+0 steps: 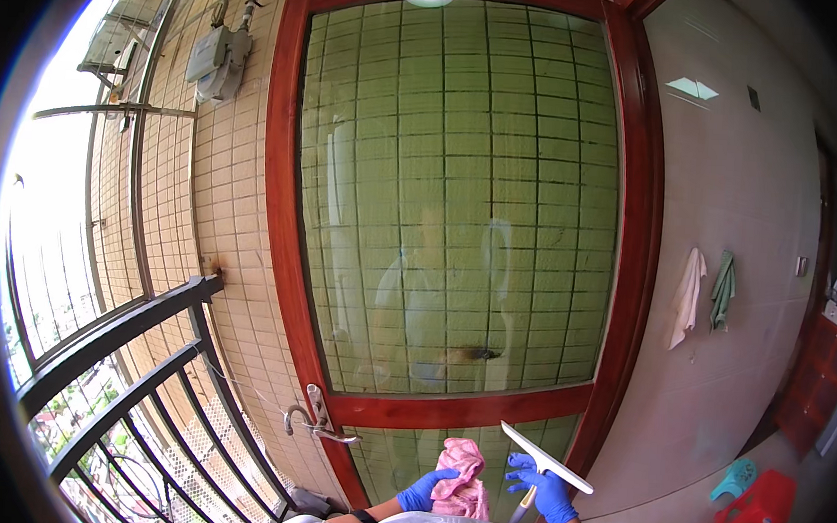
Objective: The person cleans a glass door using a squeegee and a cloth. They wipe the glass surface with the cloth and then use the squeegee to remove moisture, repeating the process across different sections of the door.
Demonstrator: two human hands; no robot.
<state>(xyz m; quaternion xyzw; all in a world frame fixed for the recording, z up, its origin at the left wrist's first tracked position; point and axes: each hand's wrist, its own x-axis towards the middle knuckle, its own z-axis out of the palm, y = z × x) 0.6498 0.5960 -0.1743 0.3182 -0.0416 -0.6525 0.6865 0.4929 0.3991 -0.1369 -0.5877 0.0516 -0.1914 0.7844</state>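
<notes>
My left hand [418, 491], in a blue rubber glove, grips a bunched pink cloth [461, 477] low in front of my body. On my right, a window squeegee [547, 458] is in my right hand [549, 497], also blue-gloved. Its white blade slants from upper left to lower right, and its grey and cream handle runs down past the fingers. Some fingers of that hand stretch to the left. Before me stands a door with a red-brown wooden frame [453, 412] and a large glass pane [457, 192]. Green-looking tiles and faint reflections show in the glass.
A metal lever handle [318, 416] sticks out at the door's left edge. Dark metal railings [130, 339] border the left side. Two cloths [688, 297] hang on the right wall. A red plastic stool [749, 517] and a turquoise one [733, 480] stand at lower right.
</notes>
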